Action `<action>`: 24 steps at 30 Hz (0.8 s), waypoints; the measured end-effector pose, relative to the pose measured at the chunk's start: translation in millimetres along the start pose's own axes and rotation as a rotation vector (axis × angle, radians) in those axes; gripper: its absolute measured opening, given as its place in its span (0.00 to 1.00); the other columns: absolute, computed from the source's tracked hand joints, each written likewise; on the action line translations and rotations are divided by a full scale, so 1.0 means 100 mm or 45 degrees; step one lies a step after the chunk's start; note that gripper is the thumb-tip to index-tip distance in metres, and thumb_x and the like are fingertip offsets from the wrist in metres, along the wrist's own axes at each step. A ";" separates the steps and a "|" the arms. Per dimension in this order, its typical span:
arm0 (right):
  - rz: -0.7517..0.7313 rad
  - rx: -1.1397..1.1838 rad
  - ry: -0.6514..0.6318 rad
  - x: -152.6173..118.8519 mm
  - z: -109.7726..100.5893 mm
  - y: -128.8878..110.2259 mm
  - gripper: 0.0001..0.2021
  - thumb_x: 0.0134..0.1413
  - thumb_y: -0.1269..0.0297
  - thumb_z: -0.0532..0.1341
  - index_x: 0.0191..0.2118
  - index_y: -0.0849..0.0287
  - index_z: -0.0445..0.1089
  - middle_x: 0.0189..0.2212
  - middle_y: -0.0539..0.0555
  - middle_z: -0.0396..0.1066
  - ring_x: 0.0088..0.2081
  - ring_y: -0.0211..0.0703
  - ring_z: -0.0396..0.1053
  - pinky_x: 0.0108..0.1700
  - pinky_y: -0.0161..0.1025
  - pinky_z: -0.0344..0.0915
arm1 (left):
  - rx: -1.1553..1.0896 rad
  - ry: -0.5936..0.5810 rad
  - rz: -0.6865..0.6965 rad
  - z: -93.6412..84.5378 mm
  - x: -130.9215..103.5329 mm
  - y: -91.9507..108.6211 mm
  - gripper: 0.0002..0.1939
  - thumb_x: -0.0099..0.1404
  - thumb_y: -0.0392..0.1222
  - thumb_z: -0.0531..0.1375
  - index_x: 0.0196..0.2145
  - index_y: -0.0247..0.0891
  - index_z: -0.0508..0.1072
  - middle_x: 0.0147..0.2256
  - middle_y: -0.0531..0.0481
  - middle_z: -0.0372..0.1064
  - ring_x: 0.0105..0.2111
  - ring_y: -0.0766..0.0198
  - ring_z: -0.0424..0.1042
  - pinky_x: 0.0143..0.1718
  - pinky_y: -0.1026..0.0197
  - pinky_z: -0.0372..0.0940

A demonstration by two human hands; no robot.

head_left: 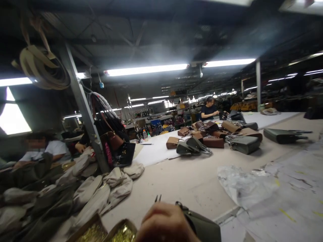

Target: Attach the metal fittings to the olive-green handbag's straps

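At the bottom centre, my right hand [166, 222] is closed, close to the camera and slightly blurred. Two thin dark metal tips [157, 198] stick up beyond its knuckles, like the jaws of pliers; the handle is hidden. A dark green handbag [203, 225] lies just right of the hand, partly covered by it; whether they touch I cannot tell. On the other side, two open boxes of small gold-coloured metal fittings [123, 232] sit at the lower edge. My left hand is out of view.
Brown and grey-green handbags [243, 143] cover the far part of the table [151, 181]. Clear plastic sheeting [244, 185] lies at right. Beige and dark cloth pieces [93, 191] pile up at left beside a metal post [85, 114]. Co-workers sit at left and farther back.
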State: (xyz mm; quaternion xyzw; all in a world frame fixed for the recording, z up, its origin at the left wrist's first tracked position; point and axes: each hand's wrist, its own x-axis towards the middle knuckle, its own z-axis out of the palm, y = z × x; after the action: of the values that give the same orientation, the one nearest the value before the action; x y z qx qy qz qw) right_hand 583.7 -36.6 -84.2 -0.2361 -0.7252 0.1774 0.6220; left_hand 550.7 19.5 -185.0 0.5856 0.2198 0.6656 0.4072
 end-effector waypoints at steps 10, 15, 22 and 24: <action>0.765 0.072 0.559 -0.72 -0.60 0.59 0.13 0.56 0.51 0.73 0.37 0.55 0.80 0.32 0.51 0.79 0.35 0.43 0.74 0.38 0.33 0.71 | -0.032 0.028 -0.632 -0.22 -0.11 -0.05 0.15 0.63 0.51 0.67 0.39 0.35 0.77 0.34 0.45 0.79 0.36 0.58 0.77 0.40 0.60 0.72; 0.813 0.072 0.551 -0.81 -0.57 0.67 0.15 0.55 0.48 0.73 0.37 0.56 0.80 0.33 0.52 0.78 0.36 0.45 0.74 0.40 0.35 0.72 | 0.054 0.033 -0.656 -0.23 -0.11 -0.02 0.17 0.62 0.52 0.68 0.39 0.34 0.78 0.36 0.44 0.79 0.37 0.57 0.76 0.42 0.59 0.70; 0.899 0.233 0.571 -0.95 -0.62 0.63 0.15 0.54 0.50 0.75 0.35 0.57 0.79 0.31 0.51 0.76 0.33 0.44 0.72 0.35 0.34 0.70 | 0.137 -0.046 -0.526 -0.22 -0.18 0.04 0.12 0.64 0.48 0.66 0.36 0.35 0.79 0.32 0.47 0.77 0.34 0.59 0.74 0.39 0.61 0.68; 0.892 0.245 0.569 -0.98 -0.63 0.61 0.14 0.55 0.51 0.75 0.35 0.56 0.79 0.31 0.51 0.75 0.33 0.43 0.71 0.35 0.33 0.69 | 0.161 -0.064 -0.435 -0.21 -0.19 0.07 0.09 0.64 0.45 0.65 0.34 0.36 0.78 0.31 0.49 0.75 0.33 0.61 0.73 0.37 0.62 0.67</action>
State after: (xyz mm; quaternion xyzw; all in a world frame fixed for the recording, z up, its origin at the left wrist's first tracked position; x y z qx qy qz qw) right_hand 664.7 -43.5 -187.3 -0.4416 -0.4287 0.3894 0.6852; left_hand 528.5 3.8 -195.3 0.5806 0.3472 0.5569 0.4819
